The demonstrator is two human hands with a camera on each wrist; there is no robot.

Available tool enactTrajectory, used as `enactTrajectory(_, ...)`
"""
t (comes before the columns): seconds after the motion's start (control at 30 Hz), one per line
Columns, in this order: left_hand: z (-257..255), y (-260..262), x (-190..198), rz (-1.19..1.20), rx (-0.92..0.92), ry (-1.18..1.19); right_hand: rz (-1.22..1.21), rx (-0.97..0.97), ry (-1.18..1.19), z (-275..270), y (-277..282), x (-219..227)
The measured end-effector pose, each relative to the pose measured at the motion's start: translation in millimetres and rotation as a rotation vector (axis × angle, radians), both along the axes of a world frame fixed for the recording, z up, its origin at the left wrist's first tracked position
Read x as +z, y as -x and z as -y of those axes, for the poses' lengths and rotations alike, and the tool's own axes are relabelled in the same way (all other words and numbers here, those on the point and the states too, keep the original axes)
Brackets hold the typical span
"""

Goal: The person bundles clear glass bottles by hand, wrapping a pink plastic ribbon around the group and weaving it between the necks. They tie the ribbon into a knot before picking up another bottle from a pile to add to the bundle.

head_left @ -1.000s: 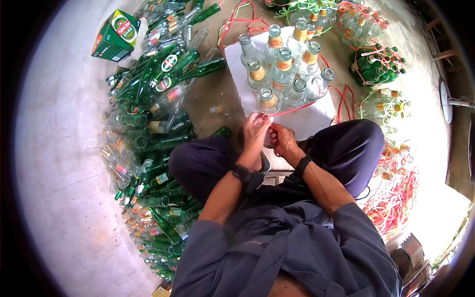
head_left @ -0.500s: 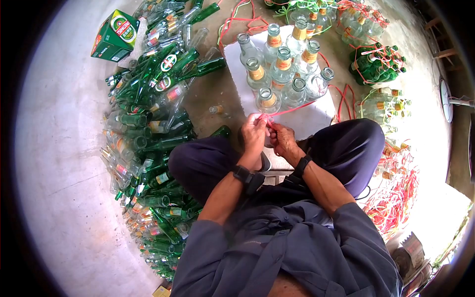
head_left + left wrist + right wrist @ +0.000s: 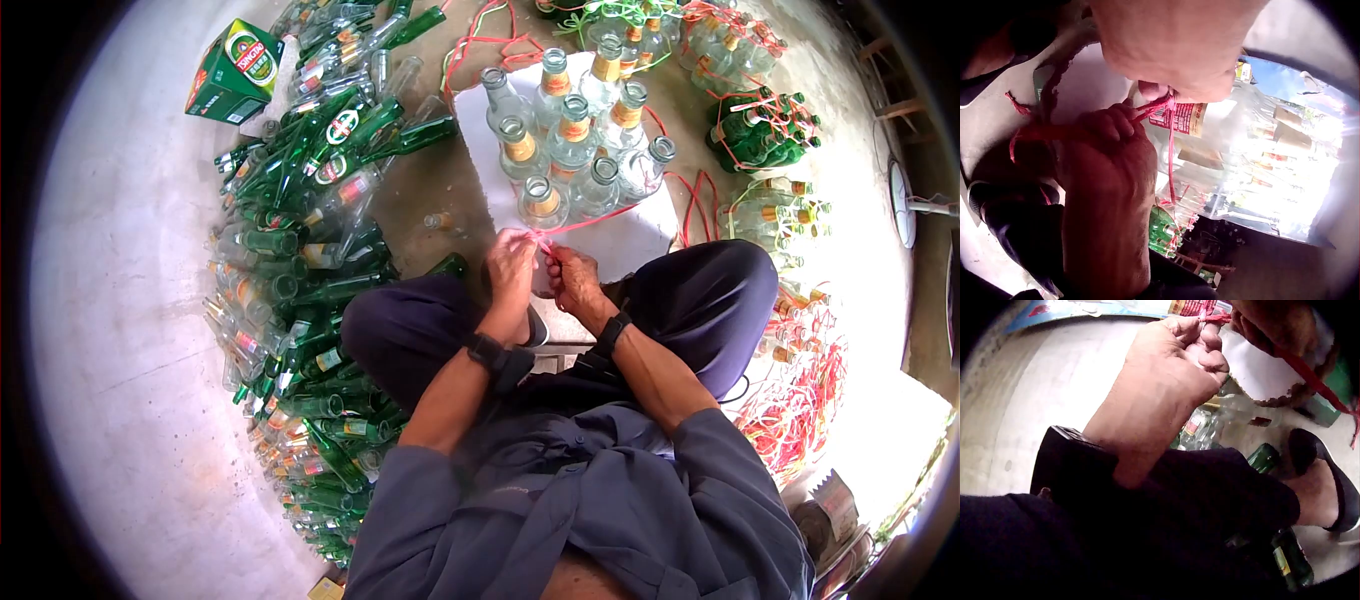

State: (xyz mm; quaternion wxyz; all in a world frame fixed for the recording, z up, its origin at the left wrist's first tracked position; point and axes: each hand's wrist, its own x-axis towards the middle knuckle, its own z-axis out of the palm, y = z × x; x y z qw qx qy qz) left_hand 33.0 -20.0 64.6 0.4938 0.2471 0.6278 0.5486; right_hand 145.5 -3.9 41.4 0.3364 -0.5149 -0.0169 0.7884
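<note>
Several clear glass bottles (image 3: pixel 573 145) stand upright in a cluster on a white board (image 3: pixel 640 240). A red strap (image 3: pixel 595 222) runs along the cluster's near side to both hands. My left hand (image 3: pixel 512 270) pinches the strap close to the nearest bottle, at a crossing or knot (image 3: pixel 1171 100) seen in the left wrist view. Just right of it, my right hand (image 3: pixel 575 285) grips the strap with curled fingers; in the left wrist view a loose red end hangs past that hand (image 3: pixel 1110 147). The exact fingertip hold is partly hidden.
Green and clear bottles (image 3: pixel 330 290) lie piled along the left, beside a green carton (image 3: pixel 235 75). Tied bundles of bottles (image 3: pixel 762 130) stand at the right, above a heap of red straps (image 3: pixel 800 410). More red strap (image 3: pixel 500 40) lies on the floor behind the board.
The left fingers have shifted slightly, and more of the red strap and its crossing shows between the hands. The bottles have stayed nearly where they were.
</note>
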Motion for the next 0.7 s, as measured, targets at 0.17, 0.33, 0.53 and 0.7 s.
enactTrajectory(0.17,1,-1,11,-0.009,0.06,0.039,0.025,-0.007,0.0,-2,-2,0)
enactTrajectory(0.33,-1,6,10,0.143,0.075,0.17,-0.048,-0.042,0.02,-3,-3,2)
enactTrajectory(0.53,-4,21,7,0.244,-0.004,0.238,-0.027,-0.037,-0.006,-3,-3,1)
enactTrajectory(0.7,-11,33,27,0.185,-0.134,0.331,-0.009,-0.037,0.014,-4,-4,3)
